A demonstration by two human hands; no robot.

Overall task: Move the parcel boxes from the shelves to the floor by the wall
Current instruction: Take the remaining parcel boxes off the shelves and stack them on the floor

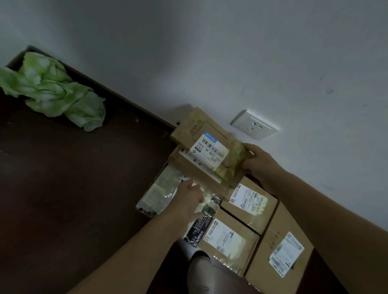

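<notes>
A knee in grey cloth (200, 273) shows nearest, under the left forearm. The person seems to be crouching to bring the load down low.

Beneath and between the forearms, three parcel boxes already lie flat on the floor (55, 200) with their labels up, packed edge to edge along the wall (273, 51). The nearest box (281, 255) lies under the right forearm, the middle box (228, 238) between the arms, and the far box (248, 202) just below the right hand. Packing them tight leaves room for more. A dark printed bag (202, 226) sits under the left wrist, and a silver mailer bag (159, 194) lies just left of the left hand.

Both arms reach forward, converging on a stack of boxes (209, 150), apparently two flat cartons. It is carried tilted just beyond the far box, close to the wall and not yet set down. The left hand (191, 192) grasps the stack's near lower edge, its fingers blurred and tucked beneath. The right hand (260, 163) clasps the right end, thumb on top. Holding opposite sides likely keeps the cartons from sliding apart as they go down at the end of the row.

Beyond the right hand a wall socket (254, 125) sits low on the wall. Far off to the left of the left hand, a crumpled green plastic bag (56, 96) lies in the corner.
</notes>
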